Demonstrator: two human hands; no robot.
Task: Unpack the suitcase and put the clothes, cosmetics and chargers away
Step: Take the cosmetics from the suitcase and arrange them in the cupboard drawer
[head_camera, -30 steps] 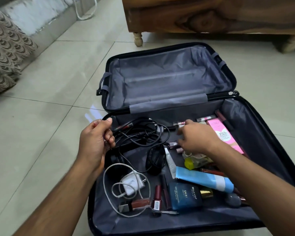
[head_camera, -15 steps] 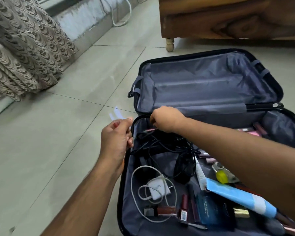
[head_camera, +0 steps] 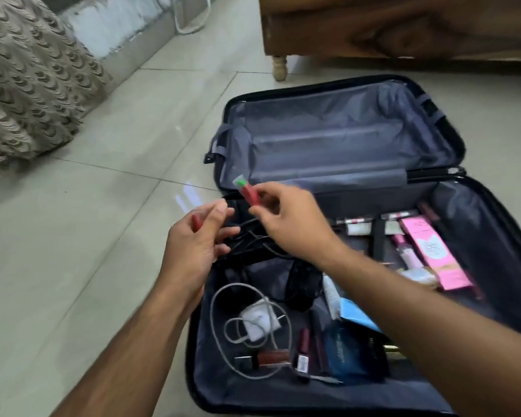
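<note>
The right hand (head_camera: 286, 224) has lifted a red tube (head_camera: 248, 192) clear of the suitcase (head_camera: 494, 224), pinching it above the far left corner. The left hand (head_camera: 193, 245) grips another small red item beside it, so cosmetics are being gathered; chargers (head_camera: 254, 322) remain inside.

Light: soft, even daylight, moderately bright
Glare: pale reflected patch on floor tiles (head_camera: 184, 196)
Shadows: faint, under both forearms
Blur: motion smear on right hand (head_camera: 292, 224) and curtain (head_camera: 27, 94)
Edges: wide-angle bending

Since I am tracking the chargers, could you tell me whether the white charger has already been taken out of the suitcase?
No, the white charger lies with its coiled cable inside the open suitcase.
</note>
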